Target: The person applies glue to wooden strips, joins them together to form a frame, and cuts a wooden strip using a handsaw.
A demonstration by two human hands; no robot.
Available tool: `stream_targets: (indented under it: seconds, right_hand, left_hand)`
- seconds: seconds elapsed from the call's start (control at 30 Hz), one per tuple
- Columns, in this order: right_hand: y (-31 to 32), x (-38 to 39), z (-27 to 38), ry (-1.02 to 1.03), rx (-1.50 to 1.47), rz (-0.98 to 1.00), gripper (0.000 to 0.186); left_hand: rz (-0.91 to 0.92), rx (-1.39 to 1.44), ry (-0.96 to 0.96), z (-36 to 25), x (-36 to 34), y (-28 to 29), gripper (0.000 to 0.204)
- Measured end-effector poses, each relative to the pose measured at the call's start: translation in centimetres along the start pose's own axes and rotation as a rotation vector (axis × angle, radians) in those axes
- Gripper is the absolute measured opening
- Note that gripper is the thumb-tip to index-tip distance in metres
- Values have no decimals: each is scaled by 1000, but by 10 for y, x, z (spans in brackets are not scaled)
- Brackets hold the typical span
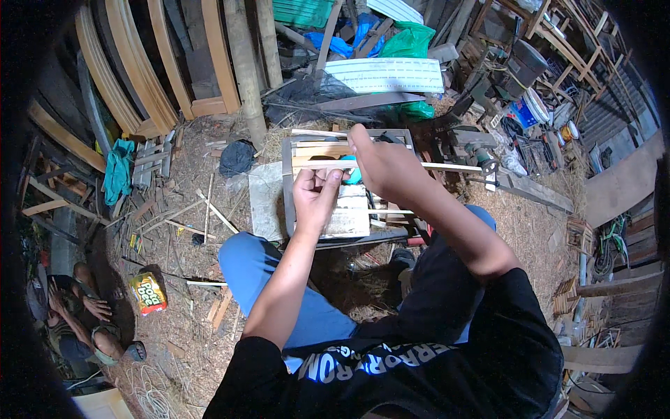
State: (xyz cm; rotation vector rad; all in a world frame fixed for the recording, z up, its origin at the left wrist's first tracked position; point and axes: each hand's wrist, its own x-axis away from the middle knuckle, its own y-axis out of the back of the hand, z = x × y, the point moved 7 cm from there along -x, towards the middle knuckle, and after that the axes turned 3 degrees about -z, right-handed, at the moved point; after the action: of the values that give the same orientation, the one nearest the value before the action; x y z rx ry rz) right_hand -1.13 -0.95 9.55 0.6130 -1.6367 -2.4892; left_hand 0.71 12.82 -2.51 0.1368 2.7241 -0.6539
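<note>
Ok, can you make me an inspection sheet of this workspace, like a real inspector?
Surface: low worktable with a grey frame, pieces of wood on it.
Job's things: thin wooden strip, held above the worktable.
Clutter: wood scraps, a yellow snack bag and a black bag on the floor.
Hands: left hand pinches the strip; right hand is beside it, grip unclear.
Cables: pale cord loosely coiled at lower left.
Surroundings: tall wooden frames behind; another person at left.
</note>
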Motion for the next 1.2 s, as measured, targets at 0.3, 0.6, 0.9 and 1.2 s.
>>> stream_targets:
  seconds: [0.3, 0.6, 0.9, 1.2]
  right_hand:
    - [-1, 0, 2, 20, -12, 1, 17]
    - [0, -3, 1, 65, 14, -22, 24]
    - [-1, 0, 4, 91, 36, -2, 30]
    - [-3, -1, 4, 97, 75, -23, 29]
  left_hand:
    - [59, -140, 54, 10, -1, 26, 30]
    - [80, -325, 78, -14, -17, 93, 27]
    - [21, -420, 9, -31, 28, 100, 46]
    - [175, -436, 221, 7, 58, 79, 55]
